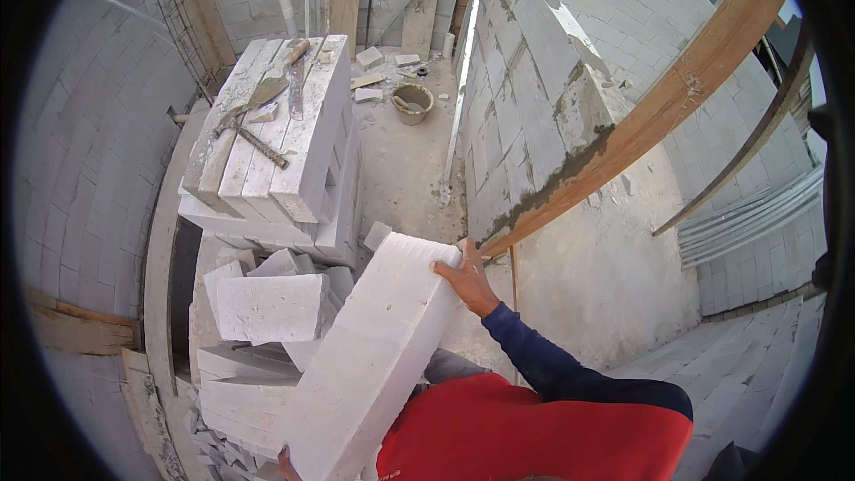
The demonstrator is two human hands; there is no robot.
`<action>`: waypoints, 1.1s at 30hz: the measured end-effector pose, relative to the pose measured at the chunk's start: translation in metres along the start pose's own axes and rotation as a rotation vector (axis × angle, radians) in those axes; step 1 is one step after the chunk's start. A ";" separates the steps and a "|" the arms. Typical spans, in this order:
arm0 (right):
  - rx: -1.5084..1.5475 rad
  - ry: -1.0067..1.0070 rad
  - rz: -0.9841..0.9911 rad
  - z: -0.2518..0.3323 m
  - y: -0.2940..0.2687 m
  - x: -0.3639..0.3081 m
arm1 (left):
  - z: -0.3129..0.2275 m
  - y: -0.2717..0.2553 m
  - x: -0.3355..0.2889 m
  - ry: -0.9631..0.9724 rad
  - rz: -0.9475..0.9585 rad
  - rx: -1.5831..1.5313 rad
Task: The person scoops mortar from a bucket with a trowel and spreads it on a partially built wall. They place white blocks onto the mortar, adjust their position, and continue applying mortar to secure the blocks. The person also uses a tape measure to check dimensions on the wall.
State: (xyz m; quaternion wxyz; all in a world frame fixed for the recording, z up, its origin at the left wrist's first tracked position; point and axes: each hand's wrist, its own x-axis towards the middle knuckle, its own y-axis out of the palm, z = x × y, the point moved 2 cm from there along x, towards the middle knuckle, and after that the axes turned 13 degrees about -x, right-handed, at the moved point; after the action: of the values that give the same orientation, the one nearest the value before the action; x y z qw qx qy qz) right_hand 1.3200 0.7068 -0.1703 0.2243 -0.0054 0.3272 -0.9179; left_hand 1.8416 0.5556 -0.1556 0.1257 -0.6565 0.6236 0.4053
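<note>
A long white aerated concrete block (pixel 374 347) is held tilted in front of my red shirt, its far end up and to the right. My right hand (pixel 468 278) grips that far end, thumb on the top face and fingers over the end. At the near lower-left edge, a small part of my left hand (pixel 287 463) shows against the block; the rest of it is hidden. Broken block pieces (pixel 272 307) lie heaped just left of the held block.
A block stack (pixel 307 156) at left carries a hammer (pixel 254 138), a trowel (pixel 267 91) and a mallet (pixel 297 52). Beyond stands a mortar bucket (pixel 412 103). A half-built block wall (pixel 525 98) with a wooden plank (pixel 641 125) along its edge rises ahead right. Rubble (pixel 223 450) lies lower left.
</note>
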 end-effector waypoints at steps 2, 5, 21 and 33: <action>-0.001 0.031 -0.070 -0.008 -0.029 0.028 | 0.014 0.033 0.018 -0.050 0.057 0.000; -0.138 0.018 -0.209 -0.016 -0.063 0.068 | 0.031 0.071 0.041 -0.117 0.123 -0.009; -0.352 0.271 -0.132 -0.035 -0.078 0.385 | 0.131 0.273 0.198 -0.258 0.358 0.060; -0.419 0.329 0.047 -0.037 -0.068 0.684 | 0.148 0.491 0.296 -0.346 0.150 0.084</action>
State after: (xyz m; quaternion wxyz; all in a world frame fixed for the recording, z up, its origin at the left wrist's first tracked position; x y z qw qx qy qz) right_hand 0.6710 0.4917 -0.2522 0.1835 0.1053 0.5420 -0.8133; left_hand 1.3024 0.3486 -0.2870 0.2280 -0.5228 0.6563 0.4940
